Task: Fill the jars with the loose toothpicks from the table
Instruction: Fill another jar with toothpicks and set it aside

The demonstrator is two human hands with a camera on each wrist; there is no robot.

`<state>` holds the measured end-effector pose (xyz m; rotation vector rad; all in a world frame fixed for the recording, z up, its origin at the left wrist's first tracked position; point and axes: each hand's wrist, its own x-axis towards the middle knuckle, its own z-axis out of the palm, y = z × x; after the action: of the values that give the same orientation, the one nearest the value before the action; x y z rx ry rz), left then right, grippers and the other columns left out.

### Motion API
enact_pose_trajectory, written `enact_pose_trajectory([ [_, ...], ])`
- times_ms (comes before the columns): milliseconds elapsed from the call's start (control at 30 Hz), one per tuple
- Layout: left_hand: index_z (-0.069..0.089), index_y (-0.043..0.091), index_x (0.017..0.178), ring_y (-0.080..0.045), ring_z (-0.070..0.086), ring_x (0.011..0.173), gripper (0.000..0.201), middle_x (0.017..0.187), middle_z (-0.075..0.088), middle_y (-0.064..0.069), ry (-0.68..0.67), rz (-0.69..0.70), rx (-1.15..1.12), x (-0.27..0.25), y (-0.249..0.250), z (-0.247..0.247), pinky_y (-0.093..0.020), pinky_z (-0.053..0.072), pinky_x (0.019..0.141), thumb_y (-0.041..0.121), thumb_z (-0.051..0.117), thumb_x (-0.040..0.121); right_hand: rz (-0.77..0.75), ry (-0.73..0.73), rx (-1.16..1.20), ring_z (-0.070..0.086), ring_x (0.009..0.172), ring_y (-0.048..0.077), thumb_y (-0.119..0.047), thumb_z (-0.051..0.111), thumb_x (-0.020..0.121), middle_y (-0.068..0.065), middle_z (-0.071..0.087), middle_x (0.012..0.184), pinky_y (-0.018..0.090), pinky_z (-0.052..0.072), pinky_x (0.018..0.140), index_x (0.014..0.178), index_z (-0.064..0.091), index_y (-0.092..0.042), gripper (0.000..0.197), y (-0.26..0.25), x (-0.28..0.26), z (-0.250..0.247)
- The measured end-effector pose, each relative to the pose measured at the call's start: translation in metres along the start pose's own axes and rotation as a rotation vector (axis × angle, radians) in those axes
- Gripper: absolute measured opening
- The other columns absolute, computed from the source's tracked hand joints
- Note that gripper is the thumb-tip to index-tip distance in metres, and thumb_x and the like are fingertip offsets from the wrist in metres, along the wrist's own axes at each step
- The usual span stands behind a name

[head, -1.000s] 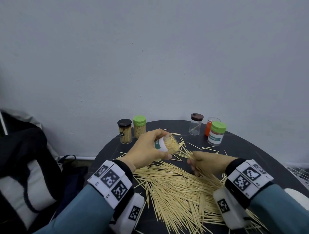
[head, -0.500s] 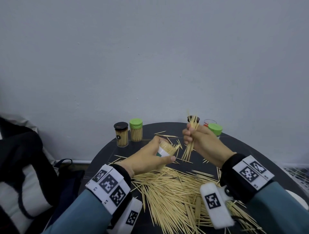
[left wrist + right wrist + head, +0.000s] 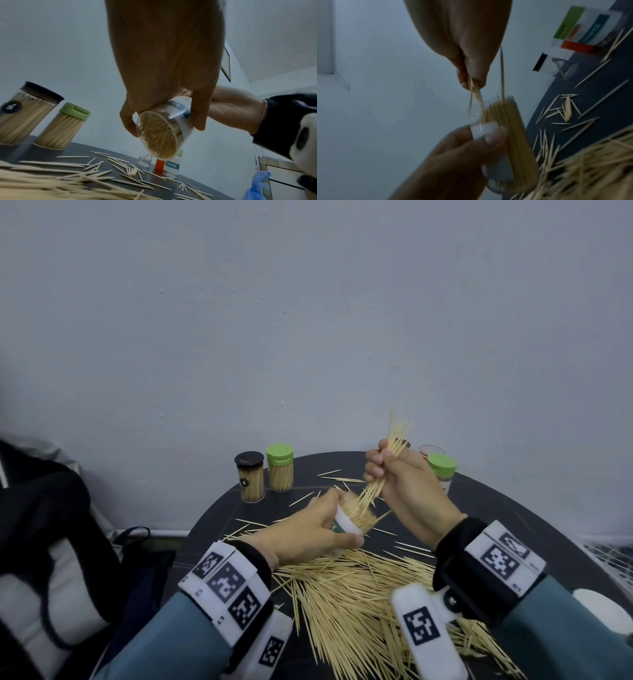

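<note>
A person's two forearms wear teal-blue sleeves. Each wrist carries a black cuff under a white band printed with square black-and-white coded markers. A rounded white camera housing, also bearing a marker, hangs below each wrist.

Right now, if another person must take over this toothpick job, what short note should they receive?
Left hand: holds the open toothpick jar tilted above the table, nearly full.
Right hand: pinches a bundle of toothpicks, lower tips entering the jar mouth.
Done: black-lid jar and green-lid jar stand full and closed at the back left.
Left: finish this jar and close it; its lid is not identifiable. A large pile of loose toothpicks remains on the round table. At the back right, the clear jar looks almost empty; the other jars' fill is unclear.
</note>
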<state>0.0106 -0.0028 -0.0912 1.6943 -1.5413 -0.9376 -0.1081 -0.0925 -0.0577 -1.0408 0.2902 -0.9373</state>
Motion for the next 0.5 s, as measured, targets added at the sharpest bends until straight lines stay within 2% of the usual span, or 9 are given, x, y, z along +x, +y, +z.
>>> enact_pose_trajectory([
  [100,0.041,0.018,0.124,-0.029,0.054,0.112,0.049,0.122,0.050,-0.014,0.013,0.028,-0.047,-0.001,0.002,0.001,-0.042,0.050,0.092,0.026,0.068,0.085,0.010,0.017,-0.015,0.043,0.051,0.005,-0.001,0.023,0.100,0.001,0.041,0.068,0.016,0.040,0.055,0.084,0.042,-0.014,0.028,0.008,-0.003,0.001],
  [200,0.041,0.018,0.127,-0.027,0.056,0.113,0.066,0.123,0.053,-0.010,0.030,0.062,-0.076,-0.004,0.007,0.001,-0.047,0.049,0.095,0.040,0.069,0.072,0.002,0.029,-0.100,0.053,0.056,0.008,-0.006,0.026,0.101,0.002,0.049,0.070,0.020,0.047,0.059,0.086,0.044,-0.014,0.024,0.012,-0.007,0.004],
  [267,0.041,0.018,0.128,-0.024,0.056,0.114,0.069,0.123,0.055,-0.008,0.034,0.086,-0.103,-0.004,0.008,0.001,-0.047,0.048,0.097,0.041,0.069,0.069,-0.006,0.005,-0.148,0.063,0.060,0.009,-0.008,0.027,0.102,0.004,0.057,0.072,0.021,0.054,0.060,0.090,0.044,-0.013,0.022,0.013,-0.010,0.006],
  [333,0.042,0.015,0.126,-0.023,0.058,0.108,0.058,0.117,0.058,-0.007,0.041,0.092,-0.122,-0.003,0.008,0.001,-0.045,0.049,0.095,0.030,0.071,0.078,-0.014,-0.034,-0.237,0.068,0.070,0.009,-0.009,0.026,0.102,0.005,0.064,0.079,0.021,0.055,0.068,0.095,0.044,-0.011,0.019,0.015,-0.012,0.008],
  [400,0.044,0.017,0.121,-0.015,0.059,0.100,0.043,0.108,0.059,-0.001,0.054,0.108,-0.133,-0.002,0.007,0.002,-0.039,0.049,0.093,0.017,0.068,0.086,-0.014,-0.054,-0.344,0.067,0.081,0.009,-0.012,0.027,0.102,0.006,0.068,0.088,0.022,0.053,0.076,0.098,0.043,-0.010,0.016,0.015,-0.014,0.008],
  [500,0.045,0.024,0.114,-0.006,0.057,0.094,0.036,0.102,0.058,0.006,0.074,0.142,-0.154,-0.002,0.007,0.001,-0.029,0.049,0.087,0.012,0.065,0.087,0.010,-0.041,-0.414,0.065,0.082,0.010,-0.014,0.029,0.102,0.008,0.068,0.101,0.018,0.052,0.073,0.099,0.045,-0.008,0.017,0.017,-0.015,0.008],
])
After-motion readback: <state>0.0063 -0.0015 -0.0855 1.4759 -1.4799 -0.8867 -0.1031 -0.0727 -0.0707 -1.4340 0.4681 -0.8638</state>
